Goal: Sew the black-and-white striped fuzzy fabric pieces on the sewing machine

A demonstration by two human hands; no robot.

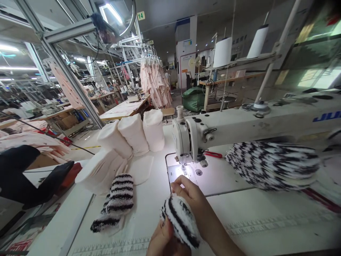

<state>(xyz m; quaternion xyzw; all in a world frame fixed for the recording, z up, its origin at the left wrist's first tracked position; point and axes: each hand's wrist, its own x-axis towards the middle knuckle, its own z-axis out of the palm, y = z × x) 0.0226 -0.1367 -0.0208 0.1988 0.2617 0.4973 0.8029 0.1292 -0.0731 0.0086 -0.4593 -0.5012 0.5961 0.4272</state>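
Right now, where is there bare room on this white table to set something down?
A bare strip of white tabletop runs between the black-and-white striped fluffy piece and the left hand. A wider patch with printed ruler marks lies right of the right hand, below the large striped bundle. It is crowded around the white padded rolls and sewing machine head.
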